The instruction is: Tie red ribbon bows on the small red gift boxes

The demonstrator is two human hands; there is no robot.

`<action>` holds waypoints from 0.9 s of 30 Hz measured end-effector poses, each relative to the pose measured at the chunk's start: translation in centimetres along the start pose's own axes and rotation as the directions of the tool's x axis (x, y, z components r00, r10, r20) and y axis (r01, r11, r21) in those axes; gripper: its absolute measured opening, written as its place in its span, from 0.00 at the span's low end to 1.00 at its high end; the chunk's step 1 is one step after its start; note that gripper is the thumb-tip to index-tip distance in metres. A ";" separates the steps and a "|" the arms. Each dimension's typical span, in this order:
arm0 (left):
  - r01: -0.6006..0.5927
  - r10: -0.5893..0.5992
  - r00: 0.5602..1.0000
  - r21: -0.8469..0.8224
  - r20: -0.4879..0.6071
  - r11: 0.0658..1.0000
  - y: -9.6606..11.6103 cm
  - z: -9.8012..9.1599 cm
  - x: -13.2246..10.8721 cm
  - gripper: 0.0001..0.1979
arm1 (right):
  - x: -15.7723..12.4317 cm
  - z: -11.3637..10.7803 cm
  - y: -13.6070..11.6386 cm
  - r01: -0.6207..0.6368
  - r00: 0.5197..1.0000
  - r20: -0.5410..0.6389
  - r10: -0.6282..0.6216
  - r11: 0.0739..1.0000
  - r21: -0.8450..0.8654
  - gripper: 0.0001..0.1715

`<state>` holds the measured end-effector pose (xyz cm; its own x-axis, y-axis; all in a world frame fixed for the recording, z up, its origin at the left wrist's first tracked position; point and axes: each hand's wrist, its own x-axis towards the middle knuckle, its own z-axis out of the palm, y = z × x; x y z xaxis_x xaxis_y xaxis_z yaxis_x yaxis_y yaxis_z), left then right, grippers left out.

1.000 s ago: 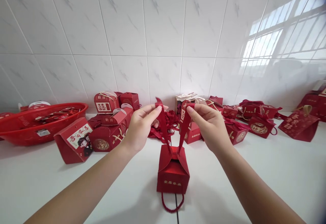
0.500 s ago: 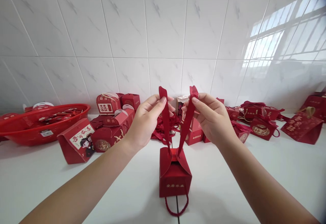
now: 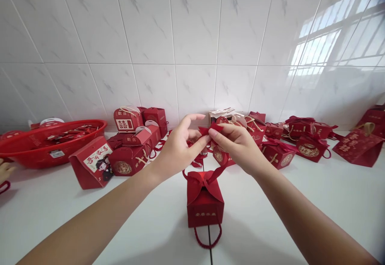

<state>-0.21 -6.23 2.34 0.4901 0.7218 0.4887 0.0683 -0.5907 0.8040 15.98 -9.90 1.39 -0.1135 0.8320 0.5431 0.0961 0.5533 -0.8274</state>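
Observation:
A small red gift box (image 3: 205,201) with gold lettering stands on the white counter (image 3: 150,233) in front of me, a red cord loop hanging at its front. Two red ribbon tails (image 3: 210,129) rise from its folded top. My left hand (image 3: 177,150) and my right hand (image 3: 237,144) meet just above the box, both pinching the ribbon ends together, with the left index finger raised. The tails now bend in loops between the box top and my fingers.
Several red gift boxes (image 3: 129,158) lie along the tiled wall, left and right. A red plastic basin (image 3: 45,144) holding small red items sits at far left. Another person's hand (image 3: 5,172) shows at the left edge. Loose red ribbons lie behind my hands.
My hands have come together and dropped lower. The two ribbon tails, held straight up and apart before, are now crossed and looped between my fingers. Another person's hand has appeared at left.

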 end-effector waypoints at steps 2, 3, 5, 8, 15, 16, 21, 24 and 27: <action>0.058 -0.056 0.998 -0.054 0.041 0.997 -0.2 -0.3 -0.1 0.22 | 0.0 -0.2 0.6 0.021 1.000 0.013 -0.022 1.000 0.022 0.14; 0.093 -0.087 0.994 -0.105 0.067 0.990 -0.3 -0.4 -0.2 0.21 | -0.1 -0.4 0.9 0.049 0.998 0.030 -0.049 0.999 0.004 0.13; 0.166 -0.145 0.984 -0.222 0.107 0.961 -0.5 -0.7 -0.2 0.16 | -0.3 -1.0 1.4 0.159 0.985 0.085 -0.150 0.982 -0.106 0.10; 0.260 -0.236 0.965 -0.344 0.111 0.902 -0.6 -1.0 -0.2 0.11 | -0.5 -1.8 1.8 0.439 0.898 0.234 -0.374 0.809 -0.392 0.13; 0.315 -0.286 0.949 -0.440 0.133 0.841 -0.6 -0.8 -0.4 0.12 | -0.8 -1.9 2.1 0.597 0.758 0.391 -0.522 0.314 -0.738 0.16; 0.292 -0.264 0.957 -0.415 0.124 0.862 -0.7 -0.7 -0.5 0.13 | -0.8 -1.7 2.2 0.590 0.761 0.379 -0.526 0.318 -0.742 0.16; -0.013 0.023 0.997 0.127 -0.080 0.992 -1.1 -0.4 -1.7 0.20 | -2.1 -1.2 2.6 0.351 0.878 0.063 -0.474 0.549 -0.759 0.11; -0.156 0.258 0.954 0.482 -0.153 0.862 -1.8 -1.4 -2.7 0.17 | -3.9 -2.1 2.9 0.035 0.933 -0.217 -0.288 0.671 -0.741 0.15; -0.090 0.316 0.928 0.704 -0.198 0.705 -3.7 -4.4 -4.0 0.11 | -7.0 -4.5 4.0 -0.289 0.916 -0.399 -0.048 0.609 -0.738 0.18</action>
<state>-6.28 -5.33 -1.11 0.3040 0.5546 0.7746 0.6157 -0.7348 0.2845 21.64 -13.30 -5.05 0.2861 0.7516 0.5944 0.8215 0.1270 -0.5559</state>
